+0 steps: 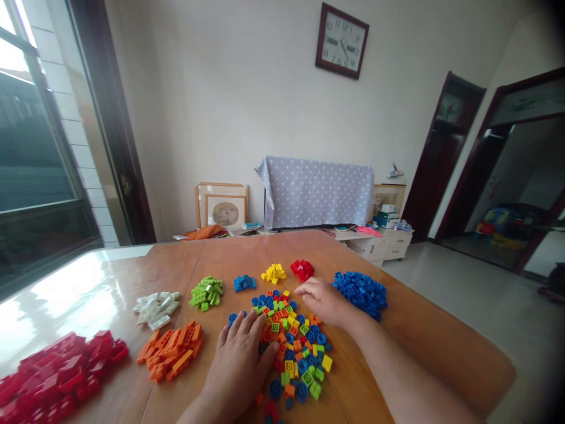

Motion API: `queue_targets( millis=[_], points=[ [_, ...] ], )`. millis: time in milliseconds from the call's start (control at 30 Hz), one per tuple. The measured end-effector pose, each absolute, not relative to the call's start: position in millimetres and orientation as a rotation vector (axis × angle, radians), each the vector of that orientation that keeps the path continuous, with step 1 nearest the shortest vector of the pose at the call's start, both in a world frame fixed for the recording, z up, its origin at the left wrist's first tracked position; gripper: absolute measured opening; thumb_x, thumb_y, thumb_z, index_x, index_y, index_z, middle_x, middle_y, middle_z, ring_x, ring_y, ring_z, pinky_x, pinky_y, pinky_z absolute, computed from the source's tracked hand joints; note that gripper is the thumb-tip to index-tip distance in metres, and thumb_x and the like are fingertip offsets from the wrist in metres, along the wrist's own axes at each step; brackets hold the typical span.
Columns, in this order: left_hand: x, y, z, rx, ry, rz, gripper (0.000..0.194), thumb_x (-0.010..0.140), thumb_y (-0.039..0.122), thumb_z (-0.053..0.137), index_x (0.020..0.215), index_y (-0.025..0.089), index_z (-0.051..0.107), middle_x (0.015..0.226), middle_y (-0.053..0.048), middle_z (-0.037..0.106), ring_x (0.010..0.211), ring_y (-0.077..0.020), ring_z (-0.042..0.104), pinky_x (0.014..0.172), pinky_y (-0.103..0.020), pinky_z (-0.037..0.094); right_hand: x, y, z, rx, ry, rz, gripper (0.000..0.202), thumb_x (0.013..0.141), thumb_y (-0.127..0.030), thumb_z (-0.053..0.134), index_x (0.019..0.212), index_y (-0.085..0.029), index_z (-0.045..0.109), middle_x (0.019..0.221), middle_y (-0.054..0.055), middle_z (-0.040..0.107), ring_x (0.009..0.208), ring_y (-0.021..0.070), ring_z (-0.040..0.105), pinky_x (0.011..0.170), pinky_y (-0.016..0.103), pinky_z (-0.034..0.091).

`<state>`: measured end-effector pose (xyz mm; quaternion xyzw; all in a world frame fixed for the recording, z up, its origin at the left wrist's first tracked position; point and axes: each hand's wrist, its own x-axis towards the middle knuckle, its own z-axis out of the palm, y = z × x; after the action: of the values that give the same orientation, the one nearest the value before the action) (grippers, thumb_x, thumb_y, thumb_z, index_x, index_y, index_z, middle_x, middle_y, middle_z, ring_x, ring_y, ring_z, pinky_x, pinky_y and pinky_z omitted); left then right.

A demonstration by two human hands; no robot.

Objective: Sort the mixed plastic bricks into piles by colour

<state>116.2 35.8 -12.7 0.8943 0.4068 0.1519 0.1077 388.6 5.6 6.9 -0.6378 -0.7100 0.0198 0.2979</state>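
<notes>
A mixed pile of small toy building bricks (pixel 291 321), in red, orange, yellow, green and blue, spreads across the wooden table (pixel 353 377). Over the pile's left side lies my left hand (pixel 241 356), palm down, with its fingers stretched and slightly apart. My right hand (pixel 324 300) is at the far right side of the pile, just in front of a small heap of red bricks (pixel 302 270). Its fingers are bent and close together, pointing left; whatever may be between the fingertips is hidden. Several blue round pieces (pixel 302 391) lie among the mixed bricks.
Sorted heaps surround the pile: blue bricks (pixel 359 292) right; yellow (pixel 274 272), small blue (pixel 245 283) and lime green (pixel 206 293) behind; white (pixel 156 309), orange (pixel 171 351) and large dark pink-red (pixel 62 374) left. Beyond the table stands a white cabinet (pixel 392 248).
</notes>
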Motion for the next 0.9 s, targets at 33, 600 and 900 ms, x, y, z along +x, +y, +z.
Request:
queue_targets(
  millis=[33, 600, 900],
  points=[
    [116.1, 35.8, -12.9, 2.631, 1.195, 0.449, 0.062, 0.092, 0.062, 0.039, 0.144, 0.029, 0.050, 0.154, -0.004, 0.043, 0.145, -0.0328, 0.030, 0.117, -0.055, 0.024, 383.2, 7.2, 3.5, -1.701, -1.948, 0.073, 0.032, 0.087, -0.019, 0.052, 0.109, -0.026, 0.074, 0.107, 0.005, 0.070, 0.104, 0.0198, 0.061, 0.092, 0.029, 0.045],
    [117.9, 38.2, -14.8, 2.668, 1.220, 0.434, 0.063, 0.092, 0.061, 0.040, 0.143, 0.027, 0.052, 0.154, -0.005, 0.043, 0.144, -0.0310, 0.033, 0.118, -0.052, 0.025, 376.7, 9.7, 1.6, -2.051, -1.803, 0.109, 0.012, 0.073, -0.022, 0.064, 0.084, -0.023, 0.068, 0.087, -0.001, 0.069, 0.082, 0.0151, 0.060, 0.068, 0.022, 0.037],
    [118.3, 39.0, -13.9, 2.660, 1.236, 0.401, 0.064, 0.091, 0.061, 0.040, 0.144, 0.027, 0.050, 0.155, -0.004, 0.042, 0.145, -0.0307, 0.032, 0.119, -0.052, 0.023, 422.9, -6.0, 22.6, -2.059, -1.644, -0.001, 0.017, 0.077, -0.022, 0.058, 0.089, -0.022, 0.070, 0.090, 0.002, 0.071, 0.081, 0.0158, 0.062, 0.069, 0.023, 0.040]
  ],
)
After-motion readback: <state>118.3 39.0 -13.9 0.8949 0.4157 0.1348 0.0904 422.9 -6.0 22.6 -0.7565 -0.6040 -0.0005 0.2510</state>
